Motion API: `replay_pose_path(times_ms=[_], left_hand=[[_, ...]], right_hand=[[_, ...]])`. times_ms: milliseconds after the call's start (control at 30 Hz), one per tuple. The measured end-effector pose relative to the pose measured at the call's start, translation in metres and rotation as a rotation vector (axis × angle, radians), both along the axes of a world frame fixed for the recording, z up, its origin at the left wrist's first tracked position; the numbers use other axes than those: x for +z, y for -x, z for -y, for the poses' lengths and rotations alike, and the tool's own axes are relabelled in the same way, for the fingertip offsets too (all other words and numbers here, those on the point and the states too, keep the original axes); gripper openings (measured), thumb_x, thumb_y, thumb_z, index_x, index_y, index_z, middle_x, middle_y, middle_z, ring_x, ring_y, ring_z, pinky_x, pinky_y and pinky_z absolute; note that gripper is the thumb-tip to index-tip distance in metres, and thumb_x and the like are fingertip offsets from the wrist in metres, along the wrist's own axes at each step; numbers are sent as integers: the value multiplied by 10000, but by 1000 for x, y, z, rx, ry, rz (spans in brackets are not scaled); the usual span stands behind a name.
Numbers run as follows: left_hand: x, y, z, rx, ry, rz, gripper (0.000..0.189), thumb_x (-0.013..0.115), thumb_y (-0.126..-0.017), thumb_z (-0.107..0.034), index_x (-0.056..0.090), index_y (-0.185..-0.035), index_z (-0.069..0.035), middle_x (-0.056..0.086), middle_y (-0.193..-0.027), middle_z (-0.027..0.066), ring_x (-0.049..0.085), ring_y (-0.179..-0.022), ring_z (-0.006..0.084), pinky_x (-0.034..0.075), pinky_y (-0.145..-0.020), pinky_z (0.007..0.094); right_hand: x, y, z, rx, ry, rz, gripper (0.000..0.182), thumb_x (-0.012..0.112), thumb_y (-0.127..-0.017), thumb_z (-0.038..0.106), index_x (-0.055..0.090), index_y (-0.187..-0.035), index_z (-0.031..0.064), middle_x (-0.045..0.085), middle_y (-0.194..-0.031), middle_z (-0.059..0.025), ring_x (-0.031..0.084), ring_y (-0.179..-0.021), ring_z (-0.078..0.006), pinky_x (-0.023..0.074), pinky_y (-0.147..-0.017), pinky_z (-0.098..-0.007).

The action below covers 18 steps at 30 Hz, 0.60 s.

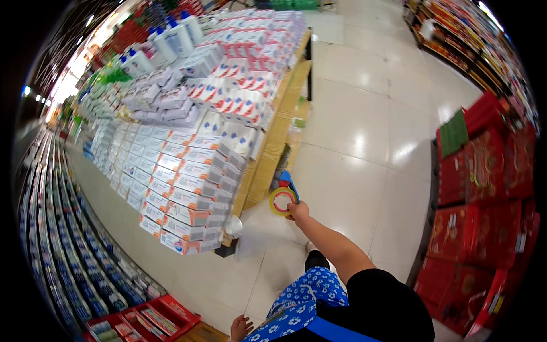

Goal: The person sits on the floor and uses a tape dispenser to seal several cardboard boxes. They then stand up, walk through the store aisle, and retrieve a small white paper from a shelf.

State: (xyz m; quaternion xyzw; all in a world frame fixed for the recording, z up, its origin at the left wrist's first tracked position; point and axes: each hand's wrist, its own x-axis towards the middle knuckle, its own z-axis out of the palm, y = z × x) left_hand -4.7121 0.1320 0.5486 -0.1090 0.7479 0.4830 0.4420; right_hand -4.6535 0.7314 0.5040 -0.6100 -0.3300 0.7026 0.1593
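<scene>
My right hand [298,210] reaches out and grips a blue and red tape dispenser [291,183] loaded with a roll of yellowish packing tape [273,202]. It is over the floor, just beyond the edge of a wooden display table [267,158]. At the bottom, beside a blue floral apron [299,314], hangs my left hand [242,328], with loosely bent fingers and nothing visible in it. Closest to the tape on the left are stacked white and orange soap boxes [188,205] at the table's corner. A white roll-like object [233,226] is by that corner.
Wrapped multipacks [239,102] and blue-capped pump bottles [177,40] cover the table farther back. Red gift boxes [453,231] line the right side of the tiled aisle [367,171]. Shelves of small goods [72,239] curve along the left, with a red tray [149,318] below.
</scene>
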Motion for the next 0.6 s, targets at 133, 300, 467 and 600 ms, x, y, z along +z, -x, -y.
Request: replay_pose_path(times_ms=[133,300,467,600], left_hand=[[-38,-93,-5,34,43,37,390,563,-977,-170,480,-1315,6,619,-1204,173,651,-1043,319,593,-806,429],[-62,-153,-64,-88,284,-169,420,596,-960,-257,515,-1321,-58,622,-1220,146,642,-1072,290,559,-866,405],[-62,-234,-59,64,380,-183,450,629,-944,-344,550,-1327,-121,625,-1236,119,633,-1102,261,525,-927,381],[-98,-265,-44,-168,386,-488,489,661,-918,-371,563,-1341,-147,546,-1341,110,590,-1174,270,487,-1004,375]], right_hand=[[-20,73,-48,-12,35,-38,359,696,-845,145,580,-1135,-32,649,-1031,-158,697,-839,-279,626,-618,-399],[-53,147,-91,-24,65,-165,449,730,-876,265,544,-1263,133,677,-1067,-60,693,-851,-236,582,-658,-366],[-57,161,-64,-2,97,-498,456,719,-888,250,526,-1282,124,655,-1101,-67,692,-804,-243,592,-608,-359],[-114,101,-44,255,62,4,197,588,-943,155,592,-1130,94,644,-888,-64,653,-658,-217,524,-453,-353]])
